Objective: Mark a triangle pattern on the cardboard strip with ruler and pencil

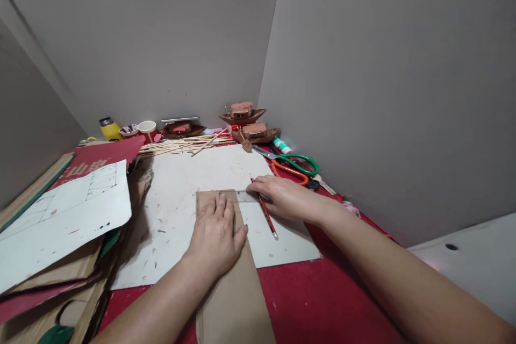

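My left hand (pixel 217 231) lies flat, fingers slightly spread, on a long strip of brown cardboard (pixel 237 301). A clear ruler (pixel 246 196) crosses the strip's far end, just beyond my left fingertips. My right hand (pixel 284 196) is at the ruler's right end, its fingers bent and close together. Held at these fingers is a red and black pencil (pixel 266 217), its silver end slanting back towards me. How firmly the right fingers touch the ruler is partly hidden. Under the strip's far part is a stained white sheet (pixel 173 215).
Scissors (pixel 296 164) with green and orange handles rest beyond my right hand. Thin wooden sticks (pixel 181 145), model boats (pixel 256 131), paper cups (pixel 147 130) and a yellow bottle (pixel 109 130) line the back. Stacked cardboard (pixel 80 263) rises at left; grey walls enclose the red table (pixel 322 301).
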`<action>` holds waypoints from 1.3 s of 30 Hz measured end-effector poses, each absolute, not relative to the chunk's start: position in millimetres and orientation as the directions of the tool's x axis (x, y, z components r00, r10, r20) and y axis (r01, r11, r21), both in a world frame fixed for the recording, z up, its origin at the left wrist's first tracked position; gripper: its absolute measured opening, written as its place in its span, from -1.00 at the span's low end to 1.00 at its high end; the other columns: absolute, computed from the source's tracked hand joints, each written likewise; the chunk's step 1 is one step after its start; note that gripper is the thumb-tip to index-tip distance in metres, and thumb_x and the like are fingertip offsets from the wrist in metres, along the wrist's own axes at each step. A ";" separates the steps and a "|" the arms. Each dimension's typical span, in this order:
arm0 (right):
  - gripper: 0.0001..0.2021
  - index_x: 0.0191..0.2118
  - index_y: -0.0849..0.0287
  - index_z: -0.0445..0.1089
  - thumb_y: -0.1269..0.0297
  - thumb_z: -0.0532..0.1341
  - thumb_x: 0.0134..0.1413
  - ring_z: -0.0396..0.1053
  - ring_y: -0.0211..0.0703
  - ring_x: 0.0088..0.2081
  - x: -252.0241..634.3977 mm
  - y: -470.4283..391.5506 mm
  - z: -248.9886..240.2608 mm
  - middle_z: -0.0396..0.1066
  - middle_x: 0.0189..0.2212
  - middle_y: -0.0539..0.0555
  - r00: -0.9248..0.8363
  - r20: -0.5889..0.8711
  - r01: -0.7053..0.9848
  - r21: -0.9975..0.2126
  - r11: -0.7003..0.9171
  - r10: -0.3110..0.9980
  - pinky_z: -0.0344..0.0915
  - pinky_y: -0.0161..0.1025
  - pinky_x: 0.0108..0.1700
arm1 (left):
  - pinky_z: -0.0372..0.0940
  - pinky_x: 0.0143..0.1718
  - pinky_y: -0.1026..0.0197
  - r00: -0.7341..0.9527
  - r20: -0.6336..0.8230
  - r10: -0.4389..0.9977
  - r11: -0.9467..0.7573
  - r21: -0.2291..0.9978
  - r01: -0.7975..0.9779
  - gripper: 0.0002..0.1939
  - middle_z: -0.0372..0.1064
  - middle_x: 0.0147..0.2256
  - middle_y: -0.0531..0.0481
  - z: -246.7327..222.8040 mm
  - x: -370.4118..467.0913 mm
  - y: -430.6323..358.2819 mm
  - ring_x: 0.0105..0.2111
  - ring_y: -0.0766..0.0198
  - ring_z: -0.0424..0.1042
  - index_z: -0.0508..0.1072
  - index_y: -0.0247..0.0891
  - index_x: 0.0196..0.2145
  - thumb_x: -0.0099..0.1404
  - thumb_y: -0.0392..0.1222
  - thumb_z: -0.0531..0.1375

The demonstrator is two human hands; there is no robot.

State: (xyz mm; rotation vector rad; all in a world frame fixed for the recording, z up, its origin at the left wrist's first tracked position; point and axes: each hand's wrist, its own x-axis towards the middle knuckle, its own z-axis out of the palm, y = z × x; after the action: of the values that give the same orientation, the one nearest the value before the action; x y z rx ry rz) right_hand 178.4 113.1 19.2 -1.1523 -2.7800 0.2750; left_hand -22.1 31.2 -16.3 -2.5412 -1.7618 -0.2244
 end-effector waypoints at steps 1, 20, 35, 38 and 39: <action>-0.65 0.00 0.21 0.45 0.49 0.13 0.10 0.39 0.05 -0.06 180.3 113.6 18.5 0.45 -0.10 0.23 -0.704 0.041 0.688 -0.207 0.695 0.709 0.28 -0.12 -0.04 | 0.15 0.22 -0.14 0.334 0.141 0.932 -0.343 0.044 0.938 -0.34 0.15 0.29 -0.35 -15.5 -21.7 30.7 0.26 -0.18 0.18 0.23 -0.48 0.28 0.42 0.07 0.00; -0.64 0.05 0.24 0.41 0.46 0.14 0.11 0.37 0.08 -0.02 192.2 121.3 12.3 0.42 -0.06 0.26 -0.680 0.050 0.697 -0.266 0.666 0.732 0.31 -0.04 0.02 | 0.31 0.09 -0.08 0.343 0.148 0.928 -0.336 -0.073 0.939 -0.45 0.37 0.11 -0.40 -12.8 -13.7 24.9 0.11 -0.16 0.37 0.33 -0.49 0.17 0.42 0.00 0.02; -0.62 0.02 0.22 0.43 0.50 0.14 0.07 0.36 0.06 -0.02 189.2 123.9 11.3 0.42 -0.06 0.26 -0.701 0.075 0.668 -0.280 0.690 0.709 0.29 -0.07 0.03 | 0.28 0.11 -0.11 0.329 0.089 0.940 -0.324 -0.065 0.944 -0.38 0.23 0.22 -0.45 -9.6 -12.5 26.4 0.18 -0.22 0.29 0.26 -0.55 0.24 0.43 0.00 0.01; -0.66 0.02 0.24 0.43 0.46 0.15 0.12 0.36 0.04 -0.03 191.2 126.0 9.5 0.42 -0.09 0.25 -0.705 0.087 0.654 -0.306 0.692 0.704 0.29 -0.08 0.03 | 0.28 0.12 -0.11 0.336 0.081 0.938 -0.330 -0.084 0.940 -0.38 0.24 0.22 -0.43 -11.1 -12.6 26.9 0.18 -0.22 0.29 0.25 -0.56 0.25 0.44 0.00 -0.01; -0.67 0.02 0.24 0.43 0.44 0.15 0.14 0.36 0.04 -0.04 192.2 126.7 9.1 0.42 -0.10 0.25 -0.708 0.089 0.646 -0.317 0.694 0.700 0.29 -0.08 0.03 | 0.28 0.12 -0.10 0.337 0.077 0.938 -0.330 -0.092 0.939 -0.37 0.24 0.22 -0.43 -11.2 -12.5 27.0 0.18 -0.22 0.29 0.25 -0.56 0.25 0.44 0.01 -0.01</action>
State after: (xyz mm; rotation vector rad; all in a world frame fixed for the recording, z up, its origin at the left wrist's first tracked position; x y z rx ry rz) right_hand 192.2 126.7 9.1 -1.0863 -2.7009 0.3905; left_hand -12.5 27.0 -11.2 -2.4688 -1.7421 -0.0150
